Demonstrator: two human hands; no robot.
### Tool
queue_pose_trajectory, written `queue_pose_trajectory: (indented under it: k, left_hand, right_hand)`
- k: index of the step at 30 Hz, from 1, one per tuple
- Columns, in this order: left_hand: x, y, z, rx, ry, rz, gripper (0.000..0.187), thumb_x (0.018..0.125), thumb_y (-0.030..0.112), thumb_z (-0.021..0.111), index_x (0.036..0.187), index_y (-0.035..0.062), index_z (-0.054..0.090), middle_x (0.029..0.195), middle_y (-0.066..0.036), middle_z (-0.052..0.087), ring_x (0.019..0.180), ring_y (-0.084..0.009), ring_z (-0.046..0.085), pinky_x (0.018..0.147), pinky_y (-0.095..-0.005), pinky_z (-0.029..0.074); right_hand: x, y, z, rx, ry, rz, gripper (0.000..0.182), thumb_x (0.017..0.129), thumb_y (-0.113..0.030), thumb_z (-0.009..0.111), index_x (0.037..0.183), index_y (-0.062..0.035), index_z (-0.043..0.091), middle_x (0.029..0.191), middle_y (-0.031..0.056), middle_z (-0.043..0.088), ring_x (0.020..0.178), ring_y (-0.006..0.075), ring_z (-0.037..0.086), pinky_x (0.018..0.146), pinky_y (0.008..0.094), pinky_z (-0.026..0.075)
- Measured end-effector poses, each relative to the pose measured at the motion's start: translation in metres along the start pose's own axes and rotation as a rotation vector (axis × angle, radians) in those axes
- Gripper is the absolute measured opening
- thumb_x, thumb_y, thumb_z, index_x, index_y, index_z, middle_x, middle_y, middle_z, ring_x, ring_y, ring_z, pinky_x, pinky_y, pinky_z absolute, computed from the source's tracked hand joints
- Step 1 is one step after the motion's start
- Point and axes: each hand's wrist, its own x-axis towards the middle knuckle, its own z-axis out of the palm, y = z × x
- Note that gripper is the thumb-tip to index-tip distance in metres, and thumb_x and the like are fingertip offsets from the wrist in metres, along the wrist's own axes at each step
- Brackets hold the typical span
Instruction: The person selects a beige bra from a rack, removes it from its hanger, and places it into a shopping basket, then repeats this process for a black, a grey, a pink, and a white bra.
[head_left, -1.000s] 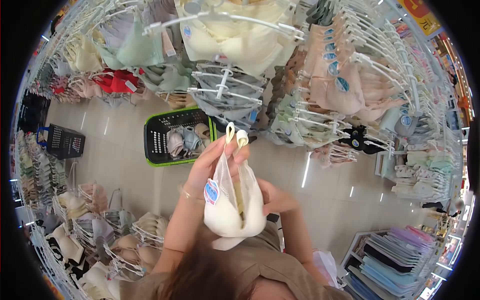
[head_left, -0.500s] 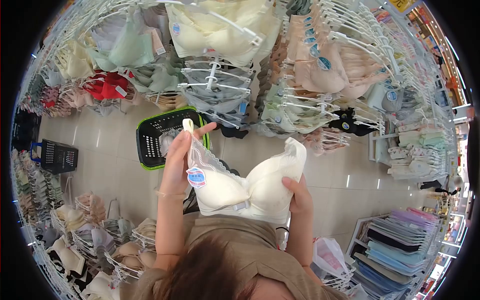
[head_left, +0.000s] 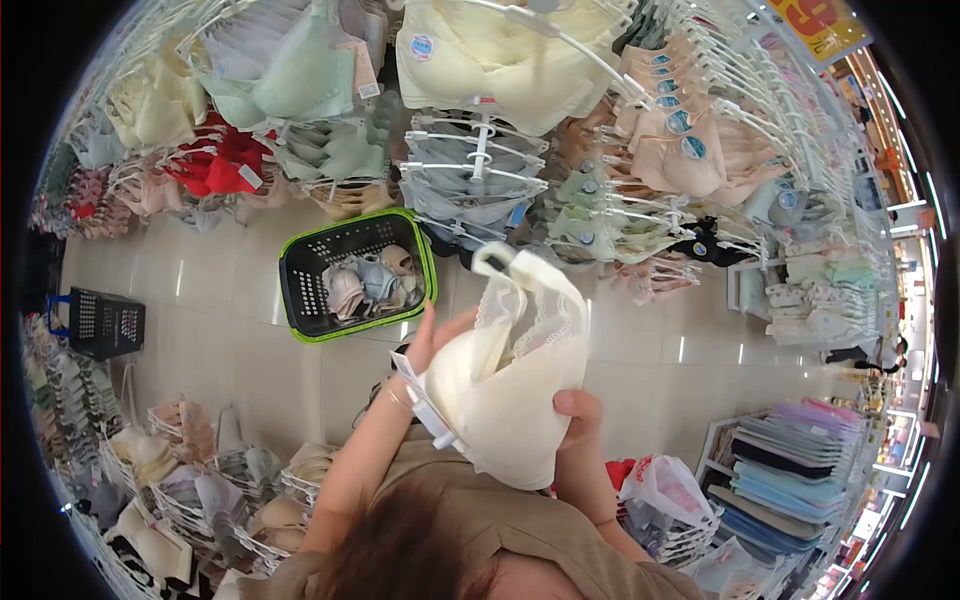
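A cream bra (head_left: 510, 400) with lace-edged straps is held in front of my torso, its cups folded together and its straps pointing away from me. My right hand (head_left: 580, 415) grips its right side, thumb on the outer face. On the other side my left hand (head_left: 430, 342) holds it, with some fingers hidden behind the cup and one stretched out. A white tag (head_left: 432, 412) hangs from the bra by my left wrist. Beyond my left hand, a black basket (head_left: 300, 300) with a lime-green rim stands on the floor, holding several folded pale garments (head_left: 370, 280).
Racks of bras on white hangers line the far side, with pale yellow bras (head_left: 500, 60) hanging closest. A second dark basket (head_left: 105, 322) is at the left. Folded clothes (head_left: 780, 470) are stacked at the lower right, near a plastic bag (head_left: 672, 492).
The bra has gone from spread wide to folded, turning its side toward me. My left hand has moved right and down from the strap to the cup. The basket's contents now show.
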Motion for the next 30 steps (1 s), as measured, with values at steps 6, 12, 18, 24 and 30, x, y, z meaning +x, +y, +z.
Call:
queue_pose_trajectory:
  k: [6,12,18,24,30]
  left_hand:
    - [-0.056,0.025,-0.043,-0.291,-0.303,-0.048,0.085,0.089,0.072,0.032,0.145,0.0072,0.033,0.145,-0.019,0.040,0.131,-0.0333,0.041,0.108,-0.0493,0.036]
    - [-0.119,0.085,-0.066,-0.008,-0.064,-0.007,0.063,0.080,0.007,0.061,0.138,-0.0050,0.038,0.129,-0.022,0.055,0.117,-0.0340,0.056,0.102,-0.0446,0.043]
    - [-0.126,0.090,-0.026,0.284,0.076,0.072,0.056,0.082,-0.002,0.056,0.135,-0.0054,0.041,0.127,-0.019,0.057,0.113,-0.0319,0.059,0.098,-0.0417,0.047]
    - [-0.121,0.083,-0.017,0.210,0.051,0.154,0.057,0.082,-0.001,0.054,0.137,-0.0058,0.038,0.128,-0.021,0.055,0.114,-0.0341,0.058,0.098,-0.0440,0.047]
    - [-0.114,0.071,-0.003,0.124,0.047,0.180,0.058,0.083,-0.001,0.053,0.137,-0.0060,0.036,0.128,-0.022,0.055,0.114,-0.0345,0.058,0.099,-0.0451,0.046]
  right_hand:
    - [-0.005,0.026,0.001,0.081,0.058,-0.130,0.069,0.075,-0.022,0.062,0.133,0.0068,0.040,0.122,0.0243,0.057,0.108,0.0361,0.060,0.092,0.0428,0.051]
    - [-0.005,0.041,0.000,0.003,0.404,-0.231,0.051,0.086,-0.016,0.059,0.128,0.0079,0.045,0.119,0.0219,0.059,0.106,0.0304,0.062,0.091,0.0409,0.052]
    - [-0.013,0.042,-0.014,-0.176,0.470,-0.275,0.041,0.091,-0.012,0.057,0.126,0.0066,0.048,0.117,0.0184,0.061,0.105,0.0259,0.063,0.091,0.0368,0.052]
    - [0.007,0.033,-0.033,-0.148,0.449,-0.230,0.038,0.096,-0.018,0.054,0.127,0.0036,0.049,0.118,0.0144,0.061,0.108,0.0202,0.061,0.091,0.0331,0.050]
    - [0.026,0.037,-0.067,-0.024,0.521,-0.010,0.047,0.100,-0.036,0.046,0.129,0.0012,0.049,0.123,0.0123,0.060,0.109,0.0208,0.060,0.093,0.0324,0.049]
